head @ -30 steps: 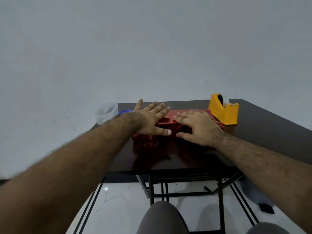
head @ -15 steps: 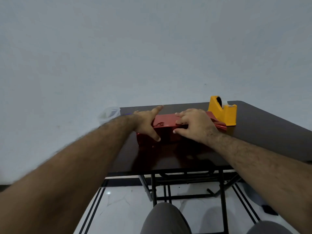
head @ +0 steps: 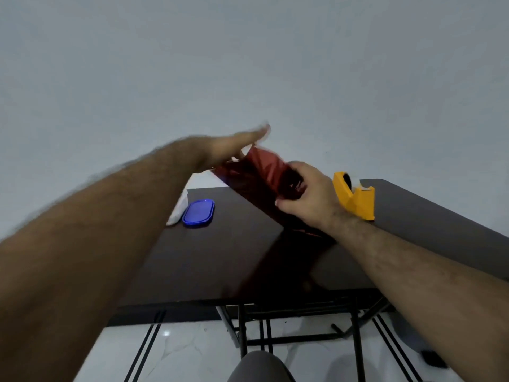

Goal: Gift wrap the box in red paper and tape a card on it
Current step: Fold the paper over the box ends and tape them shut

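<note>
Above the counter [head: 220, 257] now, red-wrapped box [head: 264, 177] is tilted up off the surface; half a second ago it lay flat under both hands. Right hand [head: 308, 197] grip curls round its near end. Left hand [head: 234, 147], blurred, fingers straight, flat against its far side.

Tape dispenser [head: 355, 198] just right of right hand [head: 308, 198]; blue lid [head: 199, 213] far left; tabletop [head: 220, 260] between bare.

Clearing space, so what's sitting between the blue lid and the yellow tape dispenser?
In the head view, the red-wrapped box, tilted up and held in the right hand.
</note>
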A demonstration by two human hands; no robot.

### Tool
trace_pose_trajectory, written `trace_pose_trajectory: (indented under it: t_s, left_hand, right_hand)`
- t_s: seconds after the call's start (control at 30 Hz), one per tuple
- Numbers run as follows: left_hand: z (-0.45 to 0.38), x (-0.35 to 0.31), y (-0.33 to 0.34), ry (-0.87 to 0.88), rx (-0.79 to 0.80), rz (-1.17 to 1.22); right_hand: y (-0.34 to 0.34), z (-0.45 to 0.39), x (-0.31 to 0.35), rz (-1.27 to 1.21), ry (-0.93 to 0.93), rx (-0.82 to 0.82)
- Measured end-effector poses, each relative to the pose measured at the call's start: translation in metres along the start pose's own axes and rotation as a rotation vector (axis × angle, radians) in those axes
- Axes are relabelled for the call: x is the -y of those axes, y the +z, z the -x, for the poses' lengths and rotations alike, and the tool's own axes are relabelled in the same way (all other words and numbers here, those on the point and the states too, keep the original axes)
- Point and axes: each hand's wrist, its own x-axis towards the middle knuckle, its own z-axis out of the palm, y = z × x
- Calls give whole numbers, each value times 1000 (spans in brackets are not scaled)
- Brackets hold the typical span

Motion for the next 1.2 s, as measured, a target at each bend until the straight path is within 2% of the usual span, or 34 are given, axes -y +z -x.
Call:
trace_pose_trajectory:
  t_s: [0.13,0.23,0.37,0.53,0.87,0.97,1.07,1.2]
  left_hand:
    - [-12,3,-20,186,-326,616]
    - [-27,24,1,236,-399,813]
    - [-45,52,45,262,-291,737]
    - [-76,61,78,366,-269,837]
    - [-114,48,89,487,-442,1072]
    - [-116,35,90,528,-490,1047]
    - [-119,38,103,566,-462,1020]
    - [-121,38,109,474,-558,1041]
  right_hand:
    - [-6,-33,-11,-528,315,-28]
    - [-5,-41,-20,-743,395,14]
    - [1,-47,-42,-875,459,98]
    - [12,-59,-69,-787,447,208]
    - [7,-106,-60,-775,339,71]
    - [7,-119,-55,-874,301,0]
    - [11,-119,-56,-982,249,-29]
    - [29,-107,-56,-1025,342,-108]
